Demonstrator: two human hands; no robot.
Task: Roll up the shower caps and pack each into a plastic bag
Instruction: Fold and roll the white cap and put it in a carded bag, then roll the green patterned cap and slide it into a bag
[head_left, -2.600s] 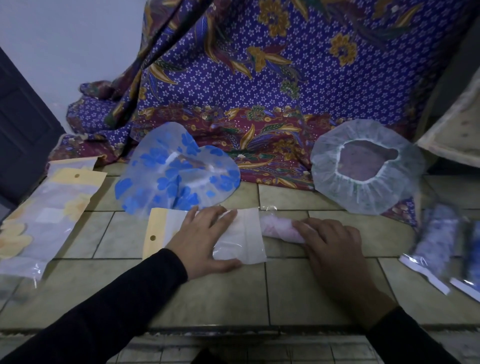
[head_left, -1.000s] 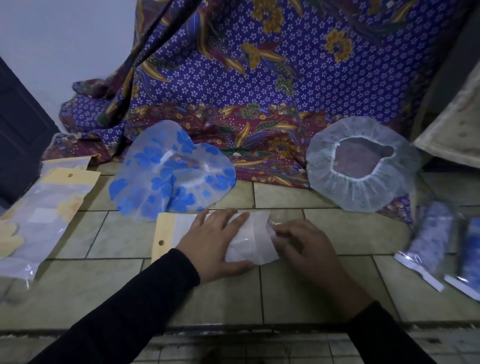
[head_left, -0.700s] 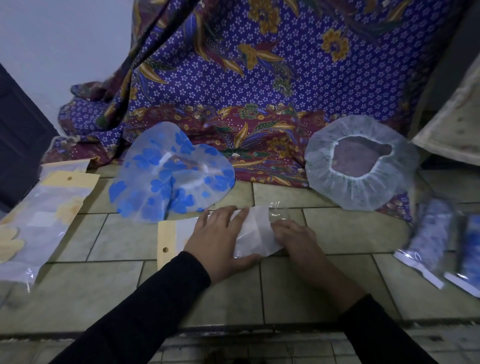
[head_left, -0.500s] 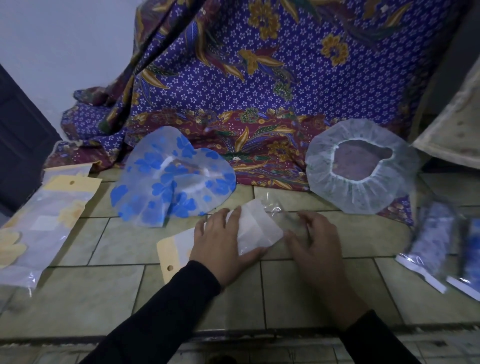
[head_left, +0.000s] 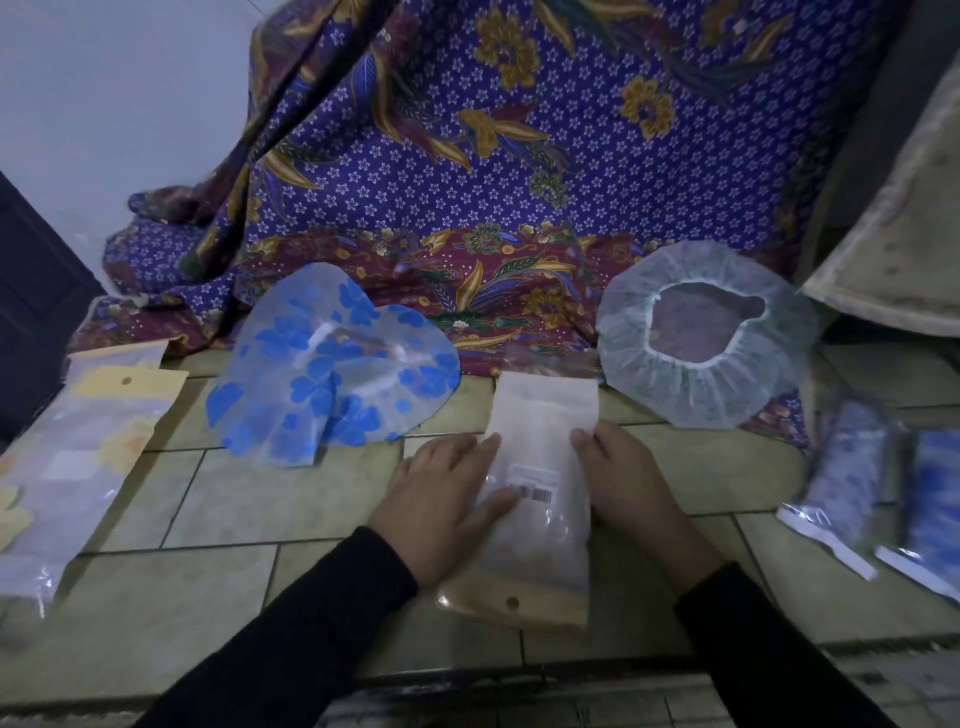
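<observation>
From the head view, a filled plastic bag (head_left: 540, 499) lies lengthwise on the tiled counter (head_left: 249, 499), its yellow header card with a punched hole toward the person and its folded white flap pointing toward the patterned cloth (head_left: 467, 171). The left hand (head_left: 441, 499) rests flat against the bag's left side, fingers spread and the thumb lying over the barcode label (head_left: 532, 486); it presses rather than grips. The right hand (head_left: 623, 483) lies flat along the bag's right edge, fingertips at the flap's lower corner, also not closed around anything. Beyond the left hand sits an unrolled blue-flowered shower cap (head_left: 332, 369), and to the right, partly on the cloth, a white shower cap (head_left: 706, 338) lies with its elastic opening up. A stack of empty bags (head_left: 83, 457) lies at far left; two packed bags (head_left: 883, 483) lie at far right.
</observation>
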